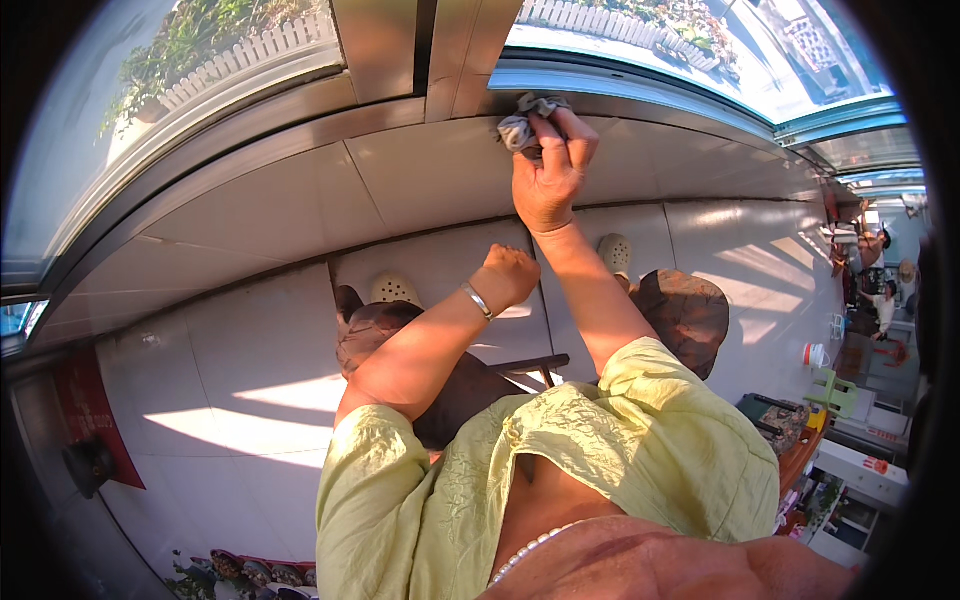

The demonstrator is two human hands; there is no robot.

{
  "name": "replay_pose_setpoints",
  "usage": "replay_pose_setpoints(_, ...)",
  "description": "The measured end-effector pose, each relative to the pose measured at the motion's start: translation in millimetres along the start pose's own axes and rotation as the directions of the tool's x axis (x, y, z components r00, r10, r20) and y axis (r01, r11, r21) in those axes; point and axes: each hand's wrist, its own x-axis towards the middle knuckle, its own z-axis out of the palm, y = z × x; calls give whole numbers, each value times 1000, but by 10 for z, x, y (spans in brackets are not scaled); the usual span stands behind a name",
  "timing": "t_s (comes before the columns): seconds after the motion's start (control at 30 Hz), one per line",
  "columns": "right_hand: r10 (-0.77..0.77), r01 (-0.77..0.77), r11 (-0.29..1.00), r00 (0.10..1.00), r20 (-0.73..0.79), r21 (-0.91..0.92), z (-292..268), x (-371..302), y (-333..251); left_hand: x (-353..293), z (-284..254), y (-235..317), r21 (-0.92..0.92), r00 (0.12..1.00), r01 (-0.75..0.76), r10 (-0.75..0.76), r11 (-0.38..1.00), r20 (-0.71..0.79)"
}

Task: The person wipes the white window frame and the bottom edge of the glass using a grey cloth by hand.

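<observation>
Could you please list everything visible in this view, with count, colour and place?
cloth: one, grey, bunched against the window frame, top centre
window frame: one, grey metal, across the top
picket fence: white, outside the glass
floor tiles: pale, across the middle
clogs: two, cream, under the arms
bracelet: one, silver, on the left wrist
shirt: one, light green, lower centre
left hand: fisted, holding nothing
right hand: gripping the cloth

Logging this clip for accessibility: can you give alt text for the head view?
The person's right hand presses a crumpled grey cloth against the metal window frame above a white tiled ledge. The left hand, fisted and wearing a silver bracelet, hovers below.
</observation>
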Motion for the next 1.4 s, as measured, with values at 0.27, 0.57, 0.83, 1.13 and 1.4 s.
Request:
replay_pose_setpoints(0.27,-296,285,952,950,100,111,105,238,-82,2,-138,-92,-95,997,-31,24,995,-70)
replay_pose_setpoints(0.57,-366,360,915,931,0,182,243,595,-59,-3,230,-162,-193,987,-80,51,978,-152)
replay_pose_setpoints(0.83,-584,560,806,806,101,194,176,427,318,19,41,-119,-58,999,-39,37,998,-28)
replay_pose_setpoints(1.13,-616,578,787,755,225,215,195,386,102,80,142,-135,27,992,-25,28,999,-123)
replay_pose_setpoints(1.4,-737,617,647,656,161,448,963,350,-947,181,-14,-102,90,783,-106,139,990,-606)
